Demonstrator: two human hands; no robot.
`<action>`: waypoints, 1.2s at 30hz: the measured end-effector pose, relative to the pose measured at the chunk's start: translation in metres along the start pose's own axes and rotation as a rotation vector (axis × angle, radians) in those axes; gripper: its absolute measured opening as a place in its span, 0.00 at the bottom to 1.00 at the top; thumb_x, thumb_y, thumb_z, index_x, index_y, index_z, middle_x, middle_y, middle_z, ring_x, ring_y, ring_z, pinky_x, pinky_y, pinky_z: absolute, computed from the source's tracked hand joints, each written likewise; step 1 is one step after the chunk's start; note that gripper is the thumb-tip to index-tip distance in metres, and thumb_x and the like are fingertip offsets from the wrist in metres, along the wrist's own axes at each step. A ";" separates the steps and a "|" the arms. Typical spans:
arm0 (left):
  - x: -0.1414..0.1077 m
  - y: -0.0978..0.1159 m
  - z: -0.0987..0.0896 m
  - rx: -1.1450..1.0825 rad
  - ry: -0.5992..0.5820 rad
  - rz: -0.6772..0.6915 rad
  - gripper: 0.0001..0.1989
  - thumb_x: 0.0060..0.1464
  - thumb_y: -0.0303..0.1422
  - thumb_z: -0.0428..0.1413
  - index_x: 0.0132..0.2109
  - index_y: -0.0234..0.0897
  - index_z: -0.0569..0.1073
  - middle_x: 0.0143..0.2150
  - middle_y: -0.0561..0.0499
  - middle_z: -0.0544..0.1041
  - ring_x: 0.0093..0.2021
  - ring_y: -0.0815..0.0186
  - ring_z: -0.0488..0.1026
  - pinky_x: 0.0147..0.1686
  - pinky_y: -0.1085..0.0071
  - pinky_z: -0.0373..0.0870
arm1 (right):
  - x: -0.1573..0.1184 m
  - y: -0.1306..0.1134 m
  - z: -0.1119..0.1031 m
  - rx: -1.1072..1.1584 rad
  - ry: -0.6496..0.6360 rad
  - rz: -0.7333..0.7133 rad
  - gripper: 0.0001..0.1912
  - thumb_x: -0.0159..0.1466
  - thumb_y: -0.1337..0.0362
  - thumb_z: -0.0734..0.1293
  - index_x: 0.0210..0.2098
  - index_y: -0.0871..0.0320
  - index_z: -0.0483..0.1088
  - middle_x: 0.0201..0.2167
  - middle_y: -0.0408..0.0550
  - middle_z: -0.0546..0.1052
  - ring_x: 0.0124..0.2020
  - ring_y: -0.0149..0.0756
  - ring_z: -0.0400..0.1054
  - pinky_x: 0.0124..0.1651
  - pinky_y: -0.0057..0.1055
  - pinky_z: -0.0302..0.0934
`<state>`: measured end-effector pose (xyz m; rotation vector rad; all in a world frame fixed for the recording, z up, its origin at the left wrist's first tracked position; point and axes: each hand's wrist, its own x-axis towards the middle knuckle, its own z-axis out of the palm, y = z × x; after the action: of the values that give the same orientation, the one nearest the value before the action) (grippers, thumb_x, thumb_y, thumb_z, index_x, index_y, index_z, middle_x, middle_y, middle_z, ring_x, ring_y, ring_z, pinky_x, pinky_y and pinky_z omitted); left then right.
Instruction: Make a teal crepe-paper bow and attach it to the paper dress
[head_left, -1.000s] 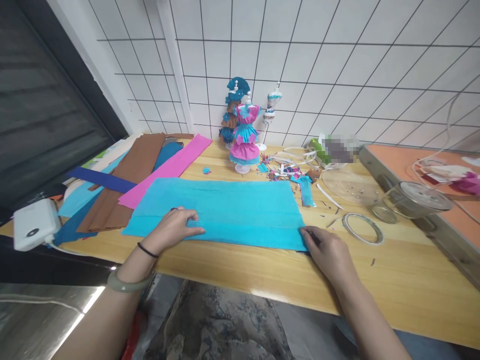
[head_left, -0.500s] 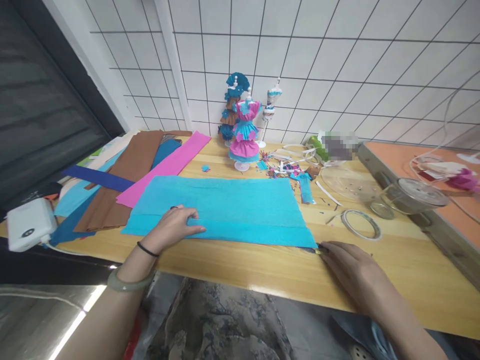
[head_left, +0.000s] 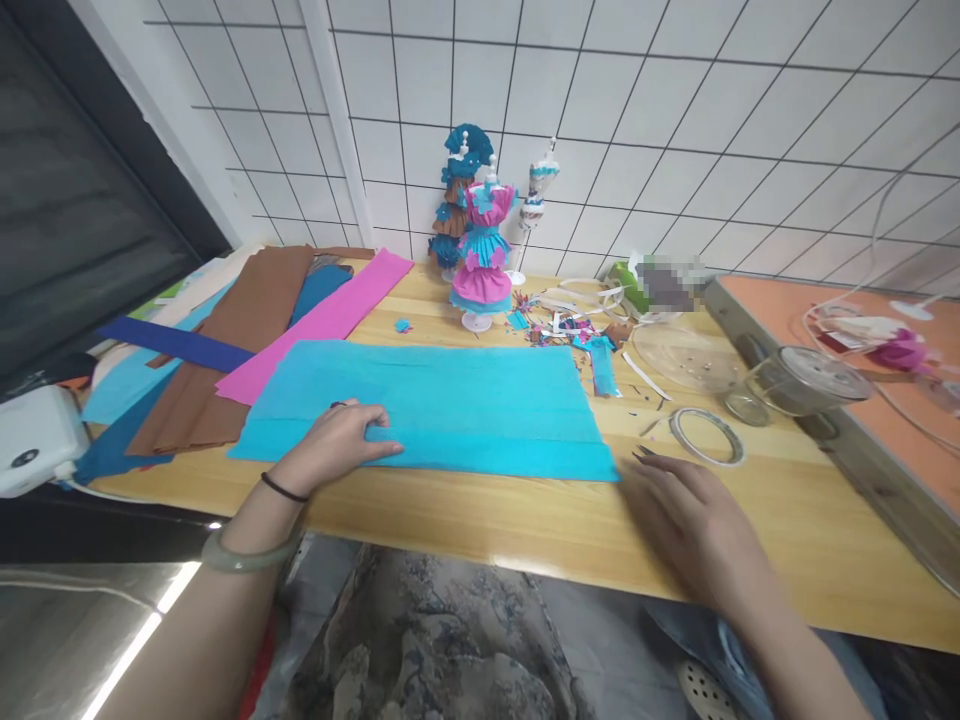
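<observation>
A wide turquoise crepe-paper-like sheet lies flat near the table's front edge, with a folded-looking band along its near side. My left hand rests on the sheet's left part, its thumb and index finger apart and nothing seen between them. Just off the sheet's right corner, my right hand is closed around a small tool with thin dark pointed tips. Most of that tool is hidden by the fingers, and its kind is unclear.
Brown, blue and pink sheets lie at the left beside a white device. Small dress stands stand at the back. Scraps, a tape roll and a clear jar are at the right.
My right hand has moved slightly away from the sheet's right corner, and the tool's tips now show clear of the paper. My left hand stays on the sheet. The view has shifted slightly.
</observation>
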<state>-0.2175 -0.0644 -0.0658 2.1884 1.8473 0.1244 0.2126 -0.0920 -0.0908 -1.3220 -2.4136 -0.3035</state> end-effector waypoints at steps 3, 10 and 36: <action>0.000 -0.001 0.000 -0.009 0.006 -0.001 0.21 0.45 0.52 0.52 0.37 0.39 0.71 0.34 0.48 0.74 0.41 0.55 0.68 0.32 0.69 0.59 | 0.024 -0.040 0.011 0.079 0.012 -0.077 0.14 0.62 0.61 0.61 0.45 0.61 0.68 0.47 0.58 0.71 0.50 0.44 0.64 0.51 0.42 0.60; -0.005 0.002 -0.005 -0.068 -0.017 0.005 0.21 0.43 0.50 0.55 0.38 0.39 0.71 0.35 0.48 0.74 0.41 0.56 0.67 0.33 0.69 0.60 | 0.050 -0.096 0.028 0.093 -0.090 -0.167 0.20 0.64 0.59 0.58 0.53 0.61 0.64 0.55 0.58 0.66 0.58 0.47 0.55 0.57 0.51 0.52; -0.006 -0.005 -0.004 -0.130 -0.003 0.076 0.15 0.52 0.45 0.48 0.32 0.38 0.71 0.35 0.50 0.75 0.41 0.60 0.67 0.39 0.68 0.60 | 0.058 -0.130 0.032 0.233 -0.078 -0.209 0.20 0.64 0.62 0.59 0.54 0.62 0.63 0.57 0.59 0.63 0.61 0.48 0.49 0.58 0.55 0.49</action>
<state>-0.2245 -0.0690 -0.0628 2.1690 1.7043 0.2494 0.0681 -0.1061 -0.0970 -1.0011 -2.5643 -0.0224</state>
